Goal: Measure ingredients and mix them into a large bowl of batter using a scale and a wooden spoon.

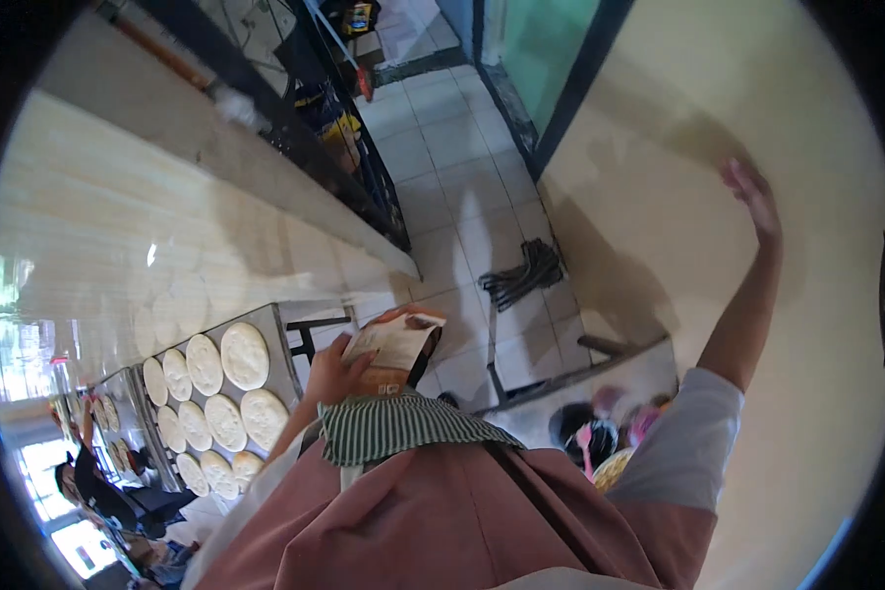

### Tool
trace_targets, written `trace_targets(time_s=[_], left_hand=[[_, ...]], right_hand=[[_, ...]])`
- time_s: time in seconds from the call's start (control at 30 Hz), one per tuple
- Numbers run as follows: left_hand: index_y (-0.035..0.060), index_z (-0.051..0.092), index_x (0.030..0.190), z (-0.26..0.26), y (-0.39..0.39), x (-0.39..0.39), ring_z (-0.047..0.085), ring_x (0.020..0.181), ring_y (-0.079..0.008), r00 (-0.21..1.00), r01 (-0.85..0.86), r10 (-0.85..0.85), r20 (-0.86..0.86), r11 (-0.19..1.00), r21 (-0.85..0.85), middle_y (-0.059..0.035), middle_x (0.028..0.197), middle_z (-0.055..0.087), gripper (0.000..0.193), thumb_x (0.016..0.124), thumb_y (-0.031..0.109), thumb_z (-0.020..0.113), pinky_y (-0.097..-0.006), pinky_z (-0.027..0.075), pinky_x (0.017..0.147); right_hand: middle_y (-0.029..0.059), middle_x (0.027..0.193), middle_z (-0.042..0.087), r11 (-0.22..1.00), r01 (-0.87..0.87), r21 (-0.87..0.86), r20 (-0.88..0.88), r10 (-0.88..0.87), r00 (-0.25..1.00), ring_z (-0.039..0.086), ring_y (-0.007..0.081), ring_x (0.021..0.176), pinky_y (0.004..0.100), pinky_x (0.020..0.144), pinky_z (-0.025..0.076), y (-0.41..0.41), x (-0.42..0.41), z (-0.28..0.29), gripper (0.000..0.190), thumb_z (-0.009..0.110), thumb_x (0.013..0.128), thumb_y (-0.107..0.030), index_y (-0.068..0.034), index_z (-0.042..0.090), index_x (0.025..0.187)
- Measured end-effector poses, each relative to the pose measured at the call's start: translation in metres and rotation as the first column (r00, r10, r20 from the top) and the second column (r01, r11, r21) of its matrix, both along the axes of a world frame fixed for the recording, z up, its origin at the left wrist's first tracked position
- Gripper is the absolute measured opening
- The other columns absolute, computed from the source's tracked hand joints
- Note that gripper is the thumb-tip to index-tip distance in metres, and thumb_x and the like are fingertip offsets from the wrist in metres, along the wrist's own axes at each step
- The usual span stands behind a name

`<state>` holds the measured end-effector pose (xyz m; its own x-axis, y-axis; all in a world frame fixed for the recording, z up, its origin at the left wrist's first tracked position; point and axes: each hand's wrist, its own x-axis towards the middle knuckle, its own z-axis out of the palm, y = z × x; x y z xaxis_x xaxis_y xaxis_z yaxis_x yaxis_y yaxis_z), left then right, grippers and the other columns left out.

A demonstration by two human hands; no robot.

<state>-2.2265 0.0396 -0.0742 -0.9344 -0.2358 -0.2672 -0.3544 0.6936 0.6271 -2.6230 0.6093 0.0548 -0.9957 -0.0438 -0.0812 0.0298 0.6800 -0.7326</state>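
Observation:
My left hand (341, 372) grips a printed orange-and-cream packet (389, 346) low in front of my body. The packet bears writing and a picture, and its dark side edge faces right. Stretched out to the right, my right hand (752, 195) is raised near the cream wall (656, 243), its fingers partly bent and blurred. Nothing shows in it, and whether it touches the wall is unclear. To the left of my left hand, a metal tray (285, 361) carries several flat round dough pieces (245, 356) in rows.
A mop (527, 273) stands on the tiled floor (450, 192) ahead. At right, a low table (516, 424) holds bowls and a pink utensil (584, 446). A glossy tiled wall (118, 221) runs along the left, with a dark-framed opening beyond. Another person (110, 501) is at the far left.

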Motion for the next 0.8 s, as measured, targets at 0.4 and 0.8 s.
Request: trace_targets(time_s=[0.4, 0.8], left_hand=[[0.0028, 0.056, 0.111, -0.083, 0.064, -0.465, 0.064, 0.089, -0.0210, 0.932, 0.078, 0.161, -0.325, 0.787, 0.612, -0.0123, 0.096, 0.067, 0.040, 0.083, 0.029, 0.067, -0.0338, 0.048, 0.079], [0.0034, 0.064, 0.100, -0.060, -0.058, -0.612, 0.065, 0.084, -0.0290, 0.995, 0.102, -0.099, -0.026, 0.962, 0.252, -0.0153, 0.088, 0.067, 0.048, 0.072, 0.041, 0.072, -0.0386, 0.048, 0.076]], right_hand=[[0.0084, 0.092, 0.064, 0.988, 0.107, 0.110, -0.147, -0.091, 0.985, 0.060, 0.0176, 0.086, 0.0303, 0.079, 0.048, -0.010, 0.001, -0.069, 0.018, 0.060, 0.085, -0.002, 0.000, 0.058, 0.103], [0.0170, 0.115, 0.056, 0.766, -0.623, -0.161, 0.166, 0.643, 0.748, 0.060, 0.0257, 0.094, 0.0365, 0.081, 0.048, -0.355, -0.357, -0.131, 0.056, 0.070, 0.079, -0.026, -0.006, 0.049, 0.127]])
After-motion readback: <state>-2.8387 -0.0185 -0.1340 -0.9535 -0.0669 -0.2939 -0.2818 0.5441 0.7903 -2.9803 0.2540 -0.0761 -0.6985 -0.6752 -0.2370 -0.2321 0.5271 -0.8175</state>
